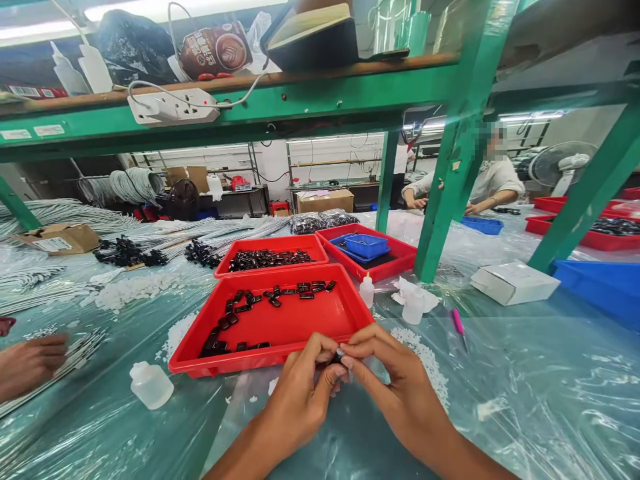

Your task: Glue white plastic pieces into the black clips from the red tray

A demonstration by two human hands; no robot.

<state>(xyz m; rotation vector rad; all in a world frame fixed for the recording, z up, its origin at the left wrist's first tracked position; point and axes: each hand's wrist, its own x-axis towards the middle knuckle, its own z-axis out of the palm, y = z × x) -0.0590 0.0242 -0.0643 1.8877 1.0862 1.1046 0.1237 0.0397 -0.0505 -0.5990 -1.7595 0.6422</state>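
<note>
My left hand and my right hand meet just in front of a red tray, fingers pinched together on a small black part held between them. The part is mostly hidden by my fingertips. Several similar black parts lie scattered along the tray's far and left sides. Both hands hover over the plastic-covered green table.
A second red tray of black parts and a third red tray holding a blue bin stand behind. Small white bottles, white pellets, a pink pen, a white box, a green shelf post. Another person's hand at left; a co-worker sits beyond.
</note>
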